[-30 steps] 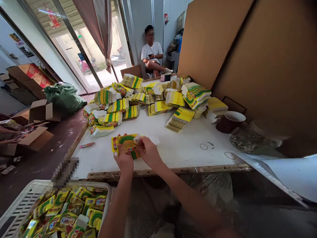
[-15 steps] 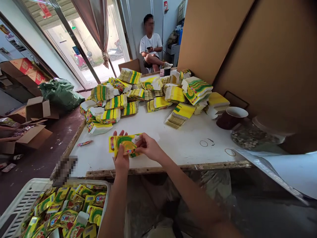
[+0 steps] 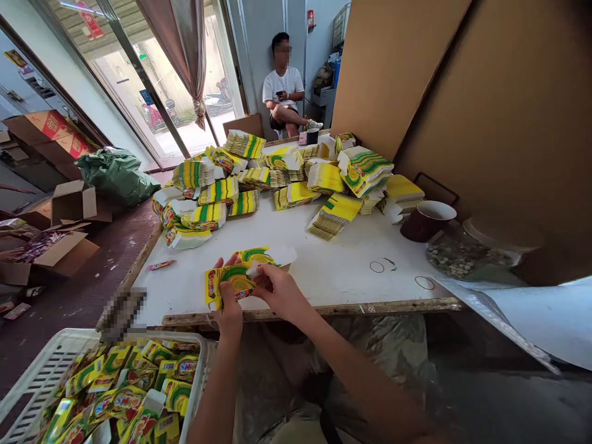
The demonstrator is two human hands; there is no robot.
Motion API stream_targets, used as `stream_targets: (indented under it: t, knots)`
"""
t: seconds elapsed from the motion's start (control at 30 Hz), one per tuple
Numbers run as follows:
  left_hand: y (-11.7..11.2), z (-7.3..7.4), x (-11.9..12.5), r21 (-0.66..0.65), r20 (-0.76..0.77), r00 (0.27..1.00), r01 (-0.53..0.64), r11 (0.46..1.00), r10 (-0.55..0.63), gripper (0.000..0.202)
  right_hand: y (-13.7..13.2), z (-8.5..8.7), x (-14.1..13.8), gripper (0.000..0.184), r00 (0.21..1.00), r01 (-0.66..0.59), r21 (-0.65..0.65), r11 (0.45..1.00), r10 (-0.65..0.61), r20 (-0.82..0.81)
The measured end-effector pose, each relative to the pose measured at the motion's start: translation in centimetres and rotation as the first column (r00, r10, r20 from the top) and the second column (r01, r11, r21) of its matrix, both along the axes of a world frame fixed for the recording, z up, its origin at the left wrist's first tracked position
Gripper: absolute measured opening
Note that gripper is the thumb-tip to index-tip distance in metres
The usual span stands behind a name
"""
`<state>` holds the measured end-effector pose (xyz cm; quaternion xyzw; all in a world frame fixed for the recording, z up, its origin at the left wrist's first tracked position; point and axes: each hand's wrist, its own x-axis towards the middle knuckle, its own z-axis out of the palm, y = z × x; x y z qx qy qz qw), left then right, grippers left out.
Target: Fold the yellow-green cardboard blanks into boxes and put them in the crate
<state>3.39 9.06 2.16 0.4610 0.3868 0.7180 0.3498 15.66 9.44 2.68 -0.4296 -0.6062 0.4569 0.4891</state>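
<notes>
My left hand (image 3: 230, 312) is closed around a small yellow and green printed carton (image 3: 235, 281), thumb on its front face and fingers behind. My right hand (image 3: 283, 295) pinches the white flap at the carton's right end. Just behind it, flat cartons (image 3: 253, 254) with a white flap lie on the white table (image 3: 296, 277); their count is hidden. Bundles of the same flat cartons (image 3: 219, 190) are piled toward the table's far side. Nearer to me on the left lies a thin wrapped stick (image 3: 160, 266).
A white plastic basket (image 3: 200, 370) of filled-looking cartons stands lower left. Rubber bands (image 3: 377, 267), a dark mug (image 3: 428, 221) and a clear jar (image 3: 462, 256) sit on the right. Cardboard boxes (image 3: 69, 253) stand on the floor. A person (image 3: 283, 86) sits beyond the table.
The carton in my hands has come slightly lower and tilted, showing more of the flat cartons behind it. My right fingers remain at its flap end. The view has shifted a little.
</notes>
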Motion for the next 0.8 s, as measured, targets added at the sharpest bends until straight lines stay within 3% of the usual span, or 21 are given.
stream_targets:
  t: [0.23, 0.53, 0.7, 0.8]
  knots:
    - [-1.2, -0.1, -0.3, -0.071, -0.006, 1.0, 0.004, 0.997, -0.005, 0.054, -1.7, 0.6, 0.5, 0.016, 0.996, -0.057, -0.004, 0.998, 0.056, -0.073]
    - [-1.6, -1.3, -1.4, -0.177, 0.016, 1.0, 0.012, 0.984, -0.009, 0.059, -2.8, -0.6, -0.1, 0.029, 0.947, -0.155, -0.12, 0.981, 0.113, -0.301]
    - [-1.7, -2.0, -1.4, -0.219, 0.079, 0.995, 0.078, 0.972, -0.062, 0.058, -3.6, -1.1, -0.5, 0.034, 0.968, -0.099, -0.069, 0.993, 0.08, -0.238]
    - [-2.0, -1.6, -1.1, -0.204, 0.122, 0.987, 0.129, 0.97, -0.106, 0.053, -4.2, -1.5, -0.7, 0.035, 0.969, -0.091, -0.062, 0.994, 0.074, -0.237]
